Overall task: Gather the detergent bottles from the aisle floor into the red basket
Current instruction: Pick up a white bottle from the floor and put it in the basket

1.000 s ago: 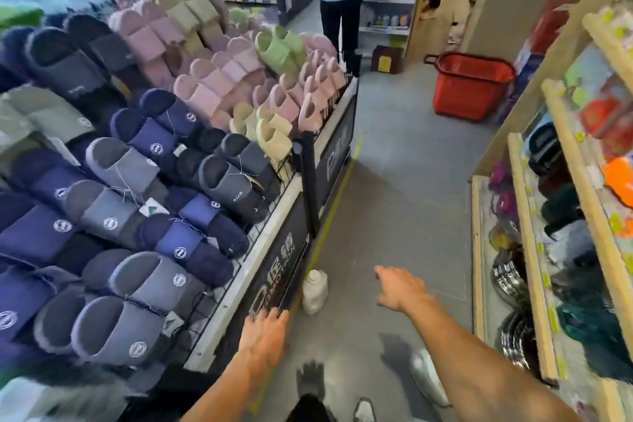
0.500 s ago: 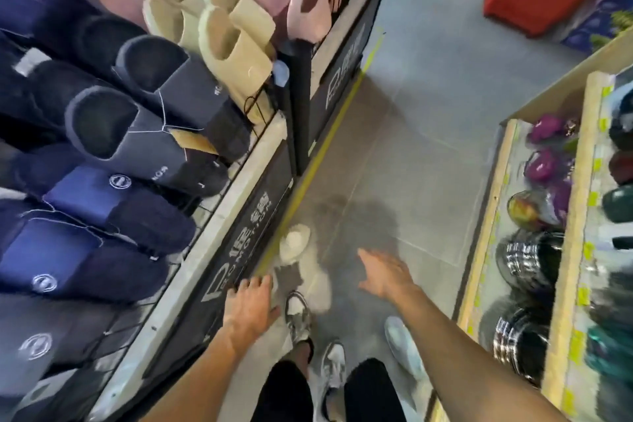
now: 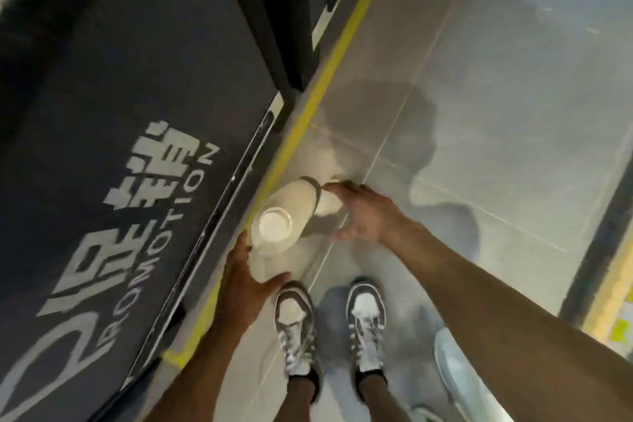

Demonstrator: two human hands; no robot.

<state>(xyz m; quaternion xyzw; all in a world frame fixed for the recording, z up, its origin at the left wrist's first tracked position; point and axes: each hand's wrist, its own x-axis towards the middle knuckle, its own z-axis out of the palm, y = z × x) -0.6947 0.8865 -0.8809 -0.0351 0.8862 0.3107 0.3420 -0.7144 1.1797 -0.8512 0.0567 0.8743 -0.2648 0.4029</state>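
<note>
— What fills the left side?

— A dark display stand [image 3: 113, 120] with white lettering, its foot along a yellow line [image 3: 329, 68] taped on the grey tiled floor [image 3: 496, 96].

— And the containers?

— Two. At the lower right edge, behind the right forearm, what looks like a pale bottle [image 3: 457, 375] lies on its side on the floor; it is blurred and partly cut off. The white detergent bottle [image 3: 296, 199] stands upright on the floor just beside the yellow line, in front of the shoes [image 3: 294, 322]. Its round cap [image 3: 275, 225] is on, and the plastic is opaque, so I cannot tell what is in it.

— The hands?

— The right hand [image 3: 364, 212] wraps the bottle's far side, forefinger over the top edge and thumb below, gripping it. The left hand [image 3: 245, 272] is spread flat, fingers straight, with its fingertips at the cap and the thumb splayed toward the left shoe.
</note>
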